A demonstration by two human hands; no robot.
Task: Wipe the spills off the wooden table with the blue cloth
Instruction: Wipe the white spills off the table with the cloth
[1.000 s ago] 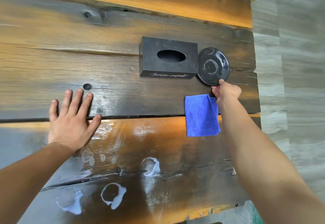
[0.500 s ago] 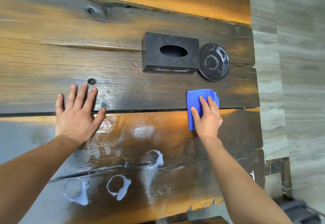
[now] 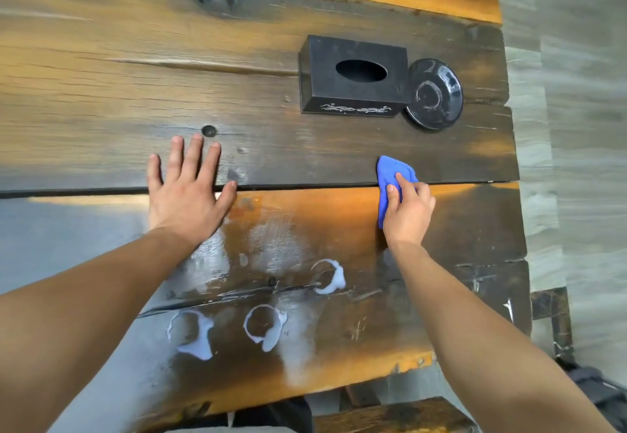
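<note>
Barely begun: right hand (image 3: 409, 210) bunching blue cloth (image 3: 390, 178) under curled fingers; left hand (image 3: 186, 191) splayed flat, empty. Three white ring spills (image 3: 264, 327) unwiped, nearer than both fingertips.

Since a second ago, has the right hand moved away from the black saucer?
Yes. The right hand then touched the black saucer at its near rim; now it lies nearer the person, bunching the blue cloth over the plank seam.
</note>
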